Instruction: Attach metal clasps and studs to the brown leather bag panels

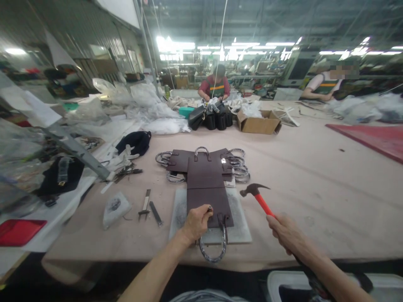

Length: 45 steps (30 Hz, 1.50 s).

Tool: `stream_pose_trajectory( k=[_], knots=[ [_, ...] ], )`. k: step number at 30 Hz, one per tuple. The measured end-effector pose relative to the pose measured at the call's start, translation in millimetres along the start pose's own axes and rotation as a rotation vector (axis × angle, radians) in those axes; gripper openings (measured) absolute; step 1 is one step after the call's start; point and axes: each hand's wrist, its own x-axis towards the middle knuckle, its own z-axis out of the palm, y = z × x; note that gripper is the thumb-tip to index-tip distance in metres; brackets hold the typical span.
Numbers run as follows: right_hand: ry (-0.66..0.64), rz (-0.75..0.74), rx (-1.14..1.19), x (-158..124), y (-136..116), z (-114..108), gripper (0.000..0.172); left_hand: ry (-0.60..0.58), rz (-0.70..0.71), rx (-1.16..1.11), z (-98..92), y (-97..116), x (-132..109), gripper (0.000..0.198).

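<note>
Brown panel [204, 174] is lying lengthwise on the desk [299, 167], its near half resting on a pale slab [241, 222] and its far half overlapping other brown panels [179, 161]. Those are fanning out to both sides with wrapped handles [242, 173] projecting; their degree of completion cannot be told. On the uppermost panel, the far handle [201, 148] is projecting from the far edge and the near handle [213, 259] is extending past the slab, so handle attachment is apparently done, although the left hand [195, 222] is obscuring one near joint. The right hand [285, 230] is holding the hammer [261, 199], its grip clamped around the shaft; the head is hanging clear, to the panel's right. The left grip is pinching, thumb against finger, a small piece [210, 208], too small to identify, at the panel's near half. Judging by this arrangement, the piece is awaiting fixing, and this point is remaining unfinished.
</note>
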Motion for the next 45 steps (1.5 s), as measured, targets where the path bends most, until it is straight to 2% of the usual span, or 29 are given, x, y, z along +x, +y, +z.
stream_pose_trajectory(
  k=[3, 6, 8, 10, 12, 14, 17, 19, 21, 22, 24, 25, 28, 31, 33, 35, 39, 43, 45],
  knots=[
    [0.068, 0.019, -0.152, 14, 30, 14, 0.033, 0.013, 0.019, 0.018, 0.6, -1, 0, 0.014],
    [0.194, -0.068, -0.229, 18, 40, 28, 0.024, 0.024, 0.031, 0.031, 0.2, 0, 0, 0.014],
    [0.289, -0.233, -0.271, 17, 29, 42, 0.023, 0.025, 0.027, 0.042, -0.4, 2, 0, 0.015],
    [0.356, -0.459, -0.253, 14, 9, 63, 0.027, 0.022, 0.027, 0.065, -1.2, 3, 0, 0.015],
    [0.36, -0.66, -0.183, 9, -17, 87, 0.029, 0.013, 0.039, 0.099, -1.9, 3, 0, 0.016],
    [0.329, -0.763, -0.147, 1, -39, 110, 0.028, -0.002, 0.047, 0.123, -2.1, 4, -1, 0.017],
    [0.32, -0.776, -0.161, -8, -57, 129, 0.029, -0.005, -0.03, 0.074, 0.3, 9, 0, 0.017],
    [0.307, -0.759, -0.164, -10, -58, 131, 0.031, 0.064, -0.196, -0.059, 2.1, 15, 4, 0.018],
    [0.283, -0.755, -0.158, -9, -57, 130, 0.031, 0.24, -0.41, -0.266, -0.6, 21, 10, 0.025],
    [0.274, -0.757, -0.152, -9, -56, 129, 0.032, 0.343, -0.492, -0.366, -5.2, 23, 14, 0.028],
    [0.264, -0.757, -0.134, -7, -54, 127, 0.032, 0.493, -0.555, -0.453, -22.5, 23, 23, 0.032],
    [0.262, -0.755, -0.126, -7, -55, 127, 0.032, 0.52, -0.544, -0.42, -34.9, 20, 28, 0.034],
    [0.255, -0.744, -0.124, -7, -55, 128, 0.033, 0.473, -0.504, -0.115, -79.3, 0, 39, 0.032],
    [0.25, -0.746, -0.135, -7, -55, 128, 0.034, 0.392, -0.608, 0.298, -115.5, -32, 43, 0.028],
    [0.251, -0.76, -0.134, -6, -54, 128, 0.035, 0.288, -0.694, 0.536, -127.0, -53, 39, 0.019],
    [0.256, -0.78, -0.129, -5, -52, 129, 0.036, 0.185, -0.716, 0.673, -128.2, -66, 31, 0.026],
    [0.259, -0.799, -0.139, -3, -48, 130, 0.037, 0.091, -0.595, 0.741, -114.9, -69, 10, 0.03],
    [0.265, -0.822, -0.164, 0, -44, 132, 0.038, 0.101, -0.436, 0.765, -97.2, -58, -12, 0.026],
    [0.274, -0.832, -0.186, 2, -41, 131, 0.039, 0.17, -0.305, 0.752, -87.8, -49, -25, 0.026]
  ],
)
